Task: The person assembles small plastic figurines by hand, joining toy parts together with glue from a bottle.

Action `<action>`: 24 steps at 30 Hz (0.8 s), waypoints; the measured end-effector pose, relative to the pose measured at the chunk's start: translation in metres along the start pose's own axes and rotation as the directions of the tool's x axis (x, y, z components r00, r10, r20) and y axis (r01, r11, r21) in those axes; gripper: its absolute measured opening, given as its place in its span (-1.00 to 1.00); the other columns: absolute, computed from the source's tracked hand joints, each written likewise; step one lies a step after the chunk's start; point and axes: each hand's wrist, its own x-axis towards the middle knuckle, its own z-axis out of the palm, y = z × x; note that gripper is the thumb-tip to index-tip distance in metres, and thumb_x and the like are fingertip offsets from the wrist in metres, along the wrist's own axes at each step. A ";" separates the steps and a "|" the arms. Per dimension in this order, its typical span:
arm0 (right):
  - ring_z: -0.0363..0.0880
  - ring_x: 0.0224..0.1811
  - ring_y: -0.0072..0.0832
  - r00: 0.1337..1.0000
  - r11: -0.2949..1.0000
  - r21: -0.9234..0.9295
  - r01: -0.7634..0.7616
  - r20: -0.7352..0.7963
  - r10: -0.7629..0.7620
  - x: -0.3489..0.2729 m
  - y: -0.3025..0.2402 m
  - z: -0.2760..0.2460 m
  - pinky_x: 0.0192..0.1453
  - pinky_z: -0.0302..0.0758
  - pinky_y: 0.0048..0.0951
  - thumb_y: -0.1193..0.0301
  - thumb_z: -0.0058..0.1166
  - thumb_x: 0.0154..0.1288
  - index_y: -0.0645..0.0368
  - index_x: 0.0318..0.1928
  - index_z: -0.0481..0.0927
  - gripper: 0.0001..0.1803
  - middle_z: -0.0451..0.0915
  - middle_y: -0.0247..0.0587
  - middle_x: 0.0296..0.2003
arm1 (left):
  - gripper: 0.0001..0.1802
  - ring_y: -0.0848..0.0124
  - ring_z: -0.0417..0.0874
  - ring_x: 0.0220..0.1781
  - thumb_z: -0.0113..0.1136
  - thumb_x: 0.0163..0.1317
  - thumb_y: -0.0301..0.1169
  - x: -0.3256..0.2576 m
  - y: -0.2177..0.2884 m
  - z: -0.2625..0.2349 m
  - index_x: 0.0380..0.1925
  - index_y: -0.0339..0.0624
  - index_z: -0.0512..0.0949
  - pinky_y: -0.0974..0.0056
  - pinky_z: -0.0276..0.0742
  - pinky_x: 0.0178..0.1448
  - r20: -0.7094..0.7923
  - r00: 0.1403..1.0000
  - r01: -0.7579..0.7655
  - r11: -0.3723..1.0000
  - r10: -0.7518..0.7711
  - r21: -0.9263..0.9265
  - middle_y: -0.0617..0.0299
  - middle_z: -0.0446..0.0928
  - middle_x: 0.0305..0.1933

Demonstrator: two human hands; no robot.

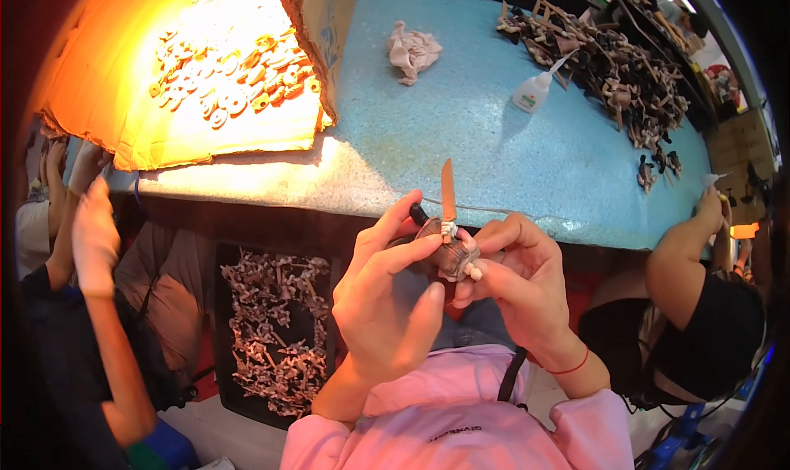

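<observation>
Nearest to us, at the bottom of the frame, a pink shirt marks the wearer, whose two hands meet at the centre. The right hand pinches a small armoured figurine between thumb and forefinger, while the left hand lays bent fingertips on its other side, the thumb standing apart; its hidden fingers leave us unable to tell whether that grip closes. The figurine sits just in front of the table's near edge, its brown blade pointing toward the top of the frame. We judge it light and stiff, probably moulded plastic, with the ribbed, rounded body as the sound place to hold; the thin blade and the pale knob at its lower right look liable to bend or snap, and how slippery it is we cannot tell. At lower left, a black tray holds a tangle of small parts. A co-worker's forearm rises at far left, and a black sleeve shows at right. Beyond, on the blue tabletop, we find a brightly lit cardboard box of ring-like pieces at upper left, a white squeeze bottle right of centre, a crumpled cloth at top centre, and heaped figures at upper right.
</observation>
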 end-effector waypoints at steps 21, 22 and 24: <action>0.55 -0.19 -0.44 0.981 0.970 -0.179 0.162 0.134 -0.139 -0.006 0.003 -0.017 -0.13 0.57 -0.48 0.77 -0.03 0.09 0.43 -0.26 0.39 -0.83 0.46 -0.09 -0.23 | -0.53 0.16 0.50 -0.29 0.24 -0.32 -0.61 0.003 0.000 0.010 -0.25 -0.31 0.45 0.27 0.51 -0.22 0.065 0.976 -0.217 0.909 0.208 0.355 -0.22 0.47 -0.01; 0.55 -0.17 -0.44 0.979 0.967 -0.203 0.155 0.166 -0.122 -0.006 0.001 -0.021 -0.12 0.56 -0.50 0.76 -0.02 0.09 0.43 -0.25 0.40 -0.82 0.46 -0.09 -0.21 | -0.53 0.17 0.50 -0.30 0.24 -0.34 -0.62 0.004 0.000 0.011 -0.26 -0.31 0.46 0.28 0.51 -0.25 0.074 0.976 -0.216 0.912 0.203 0.348 -0.22 0.47 -0.02; 0.55 -0.15 -0.44 0.983 0.946 -0.293 0.141 0.156 -0.098 -0.006 -0.010 -0.020 -0.10 0.56 -0.50 0.75 0.00 0.08 0.43 -0.21 0.39 -0.78 0.45 -0.10 -0.18 | -0.53 0.17 0.50 -0.32 0.24 -0.36 -0.63 0.004 -0.001 0.012 -0.27 -0.31 0.46 0.30 0.52 -0.28 0.089 0.976 -0.216 0.916 0.198 0.338 -0.21 0.48 -0.03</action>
